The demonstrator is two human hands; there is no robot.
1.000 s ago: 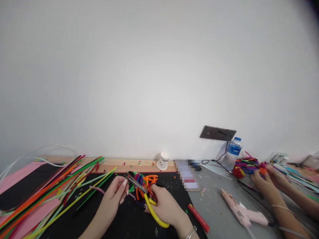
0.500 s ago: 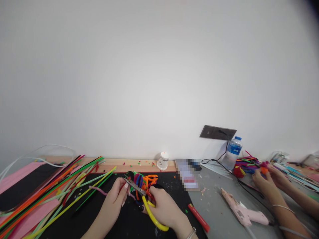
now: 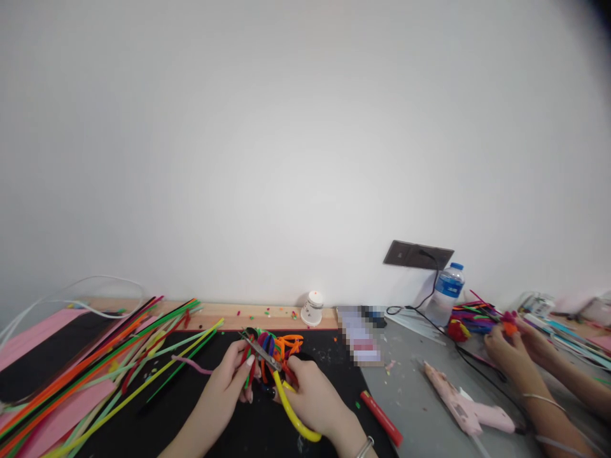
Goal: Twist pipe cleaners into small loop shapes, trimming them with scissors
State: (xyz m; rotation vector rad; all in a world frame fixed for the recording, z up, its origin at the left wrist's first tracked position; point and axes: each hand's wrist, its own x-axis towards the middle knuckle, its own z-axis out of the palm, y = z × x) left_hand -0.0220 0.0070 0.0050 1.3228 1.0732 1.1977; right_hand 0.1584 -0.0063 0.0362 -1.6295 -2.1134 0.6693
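Yellow-handled scissors (image 3: 292, 407) are in my right hand (image 3: 310, 394), their metal blades pointing up and left. My left hand (image 3: 230, 376) pinches red and green pipe cleaners (image 3: 249, 364) close beside the blades. Whether the blades touch them I cannot tell. Just behind both hands lies a tangle of orange, blue and purple pipe cleaners (image 3: 289, 345) on the black mat (image 3: 176, 420). A mauve pipe cleaner (image 3: 193, 364) sticks out to the left of my left wrist.
Long colourful pipe cleaners (image 3: 109, 362) spread over the left side. A white paper cup (image 3: 312, 308) stands upside down by the wall. To the right are a red tube (image 3: 382, 418), a pink glue gun (image 3: 465, 401), a water bottle (image 3: 447, 292) and a co-worker's hands (image 3: 513, 346) holding something orange.
My left hand has moved slightly right and its fingers have shifted, showing more of the red and green pipe cleaners. The scissors have turned a little, with the blades higher.
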